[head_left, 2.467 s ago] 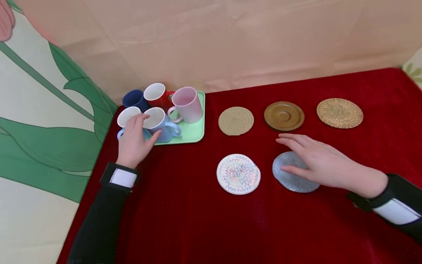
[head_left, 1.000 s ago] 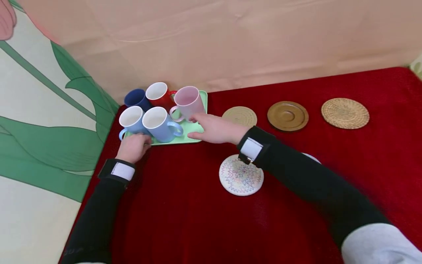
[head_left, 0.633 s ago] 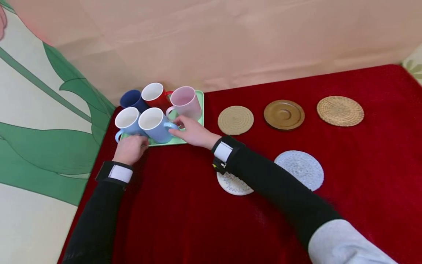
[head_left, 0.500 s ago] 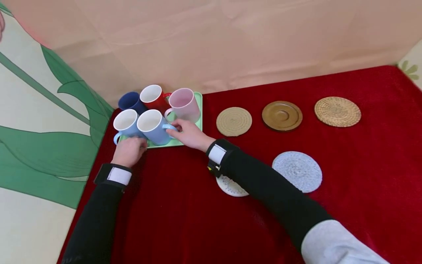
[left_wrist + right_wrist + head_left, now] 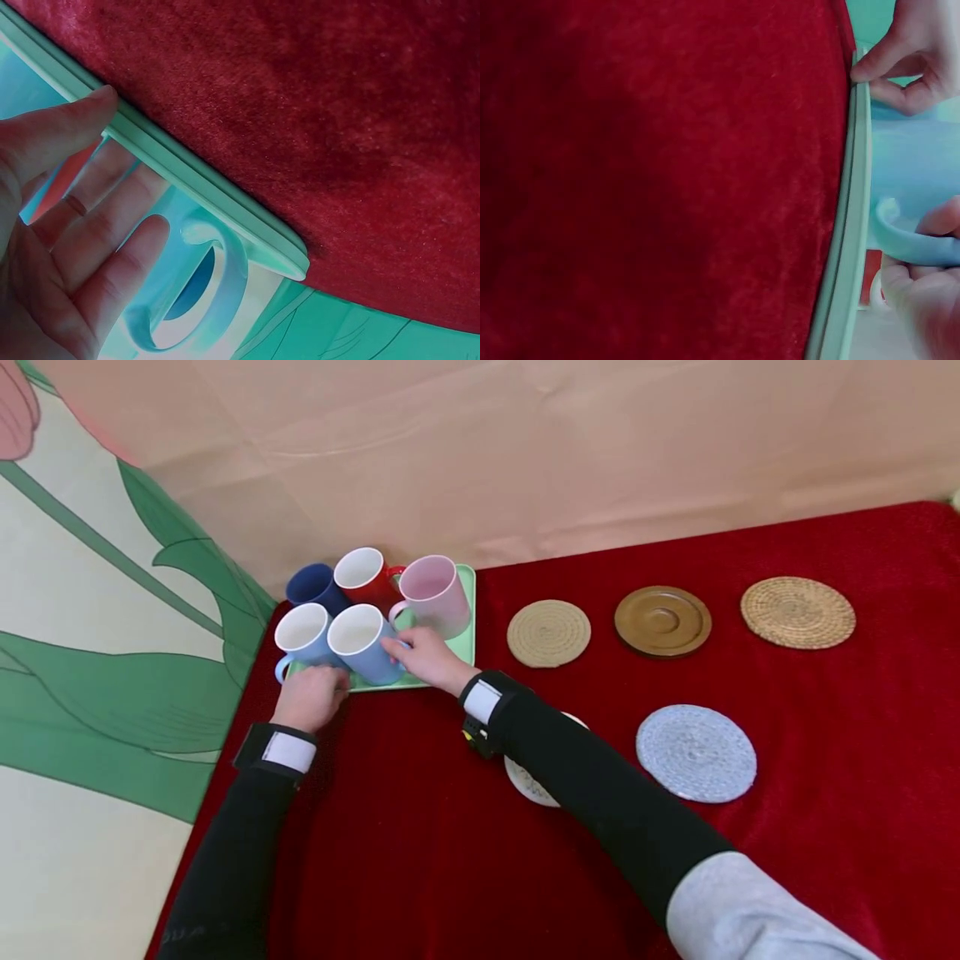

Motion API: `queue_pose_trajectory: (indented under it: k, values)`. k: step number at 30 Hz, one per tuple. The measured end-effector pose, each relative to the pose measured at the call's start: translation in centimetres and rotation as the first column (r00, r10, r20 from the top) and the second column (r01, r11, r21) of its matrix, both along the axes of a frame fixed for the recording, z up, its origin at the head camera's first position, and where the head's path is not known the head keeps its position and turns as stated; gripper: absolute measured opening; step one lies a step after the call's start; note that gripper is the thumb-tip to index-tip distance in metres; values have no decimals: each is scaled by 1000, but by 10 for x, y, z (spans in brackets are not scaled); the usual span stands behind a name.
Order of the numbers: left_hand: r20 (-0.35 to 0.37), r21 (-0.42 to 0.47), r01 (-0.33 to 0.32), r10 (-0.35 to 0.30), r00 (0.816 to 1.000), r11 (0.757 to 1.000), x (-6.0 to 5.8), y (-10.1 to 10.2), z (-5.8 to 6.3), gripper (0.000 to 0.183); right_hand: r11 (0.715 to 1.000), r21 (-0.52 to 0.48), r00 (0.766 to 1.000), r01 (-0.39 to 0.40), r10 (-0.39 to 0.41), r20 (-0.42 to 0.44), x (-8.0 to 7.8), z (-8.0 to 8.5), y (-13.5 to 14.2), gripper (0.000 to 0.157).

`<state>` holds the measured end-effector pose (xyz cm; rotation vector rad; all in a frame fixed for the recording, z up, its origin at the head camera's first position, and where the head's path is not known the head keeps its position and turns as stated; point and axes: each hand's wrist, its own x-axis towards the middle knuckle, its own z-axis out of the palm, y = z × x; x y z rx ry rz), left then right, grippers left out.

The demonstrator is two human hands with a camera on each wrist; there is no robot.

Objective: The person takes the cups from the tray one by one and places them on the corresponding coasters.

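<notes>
A mint-green tray (image 5: 467, 647) at the far left of the table carries several mugs. My left hand (image 5: 309, 697) pinches its front rim; in the left wrist view the thumb lies on the rim (image 5: 217, 191) and the other fingers are on the inner side. With my right hand (image 5: 433, 660) I grip the handle (image 5: 922, 249) of the front light blue mug (image 5: 369, 653), which stands upright on the tray. Left of it is a second light blue mug (image 5: 318, 647). Behind stand a dark blue mug (image 5: 328, 597), a red mug (image 5: 377, 597) and a pink mug (image 5: 442, 610).
On the red cloth (image 5: 420, 860), right of the tray, lie a beige coaster (image 5: 549, 633), a brown wooden coaster (image 5: 663, 621), a wicker coaster (image 5: 797, 612) and a grey-blue coaster (image 5: 696, 753). My right forearm partly covers a patterned white coaster (image 5: 532, 785). A curtained wall rises behind.
My left hand has come down from above the light blue mugs to the tray's front rim. The right hand has crossed left from over the grey-blue coaster and taken hold of the mug handle.
</notes>
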<state>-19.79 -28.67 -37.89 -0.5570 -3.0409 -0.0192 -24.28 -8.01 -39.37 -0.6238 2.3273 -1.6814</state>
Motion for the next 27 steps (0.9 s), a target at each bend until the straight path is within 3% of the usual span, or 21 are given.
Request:
queue_pose_trajectory:
  k: [8,13,18,27]
  values:
    - [-15,1,3,-3,1000,1000,1,-1,0,8,998,26,998,-61,61,8,-1,-5,1,39]
    - [-25,-2,13,-13,1000,1000,1,0,-2,13,997,-68,997,-39,43,58,3,-5,1,39]
    - [-51,10,17,-17,999,1000,3,0,-2,15,977,-213,996,-34,51,76,7,7,3,40]
    - [-28,-2,24,-24,999,1000,4,0,0,9,953,-303,1000,10,-1,30,11,33,30,40]
